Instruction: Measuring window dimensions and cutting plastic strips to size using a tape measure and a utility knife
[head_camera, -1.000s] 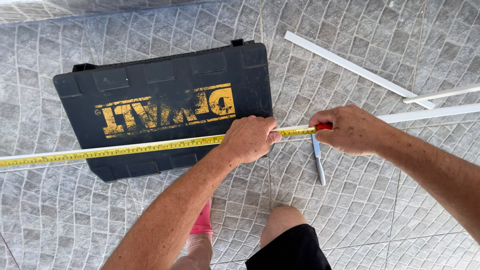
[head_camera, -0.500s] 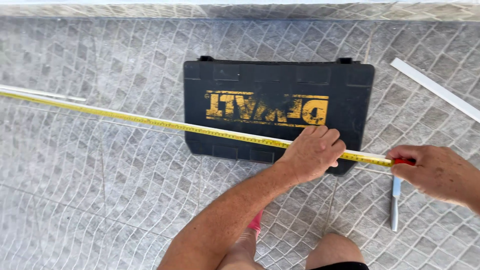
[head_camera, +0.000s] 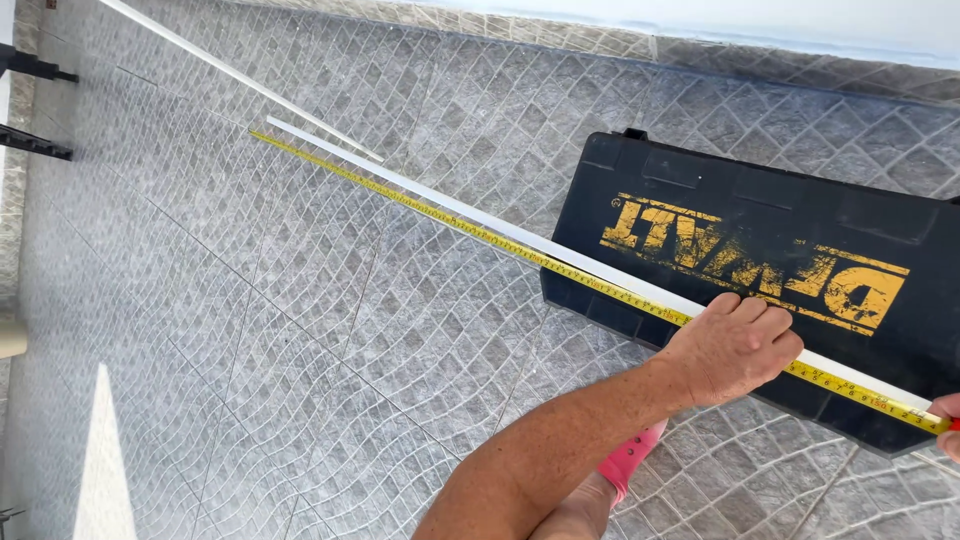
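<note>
1. The left hand (head_camera: 733, 347) sits at the lower right of the frame, palm down and fingers curled together, pressing on the yellow tape measure blade (head_camera: 520, 247) and the white strip (head_camera: 480, 223) where they cross the front edge of the black tool case (head_camera: 760, 270).
2. The right hand (head_camera: 948, 420) shows only as a sliver at the right edge of the frame, touching the near end of the tape; whether it pinches the tape or just rests against it cannot be told.
3. The yellow tape measure blade runs as a long diagonal from the upper left of the frame down to the right edge, lying flat along the white strip and touching it on the strip's lower side.
4. The white strip is long, thin and straight, and follows the same diagonal; its far end lies on the floor in the upper left, and its near part passes over the case and under the left hand.
5. A second white strip (head_camera: 240, 78) lies on the floor in the upper left, just beside the first and at a slightly different angle.
6. The black tool case lies flat in the right half of the frame, its lid up, with worn yellow lettering.
7. The grey patterned tile floor (head_camera: 250, 350) fills most of the frame, with a pale wall base along the top edge.
8. A pink shoe (head_camera: 628, 460) shows at the bottom centre, below the left forearm.
</note>
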